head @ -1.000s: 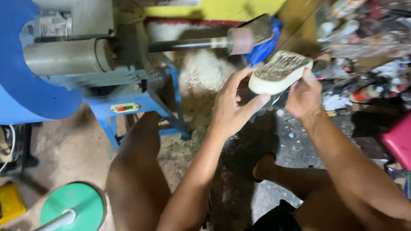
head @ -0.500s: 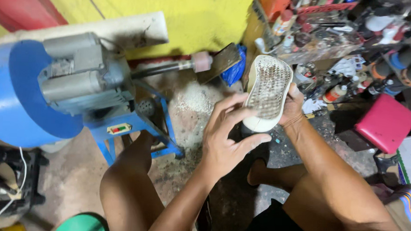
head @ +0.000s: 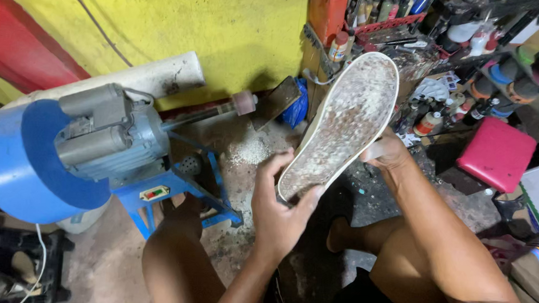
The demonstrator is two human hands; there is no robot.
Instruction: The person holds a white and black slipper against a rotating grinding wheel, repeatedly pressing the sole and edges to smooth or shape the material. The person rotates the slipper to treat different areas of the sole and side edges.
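Both hands hold up a white shoe sole, its rough, brown-stained face turned toward me and its toe end pointing up and right. My left hand grips the heel end from below, thumb on the edge. Along the right edge, near the middle, my right hand pinches the sole. Left of the sole, a blue motor-driven grinder has its long shaft ending in a small pink grinding drum.
White grinding dust lies on the floor under the drum. A cluttered rack of bottles and tools stands at the right, with a pink stool below it. My bare knees are at the bottom of the view.
The sole has been lifted away from the grinding drum and turned so its worn face points at me. The view has tilted up toward the yellow wall.
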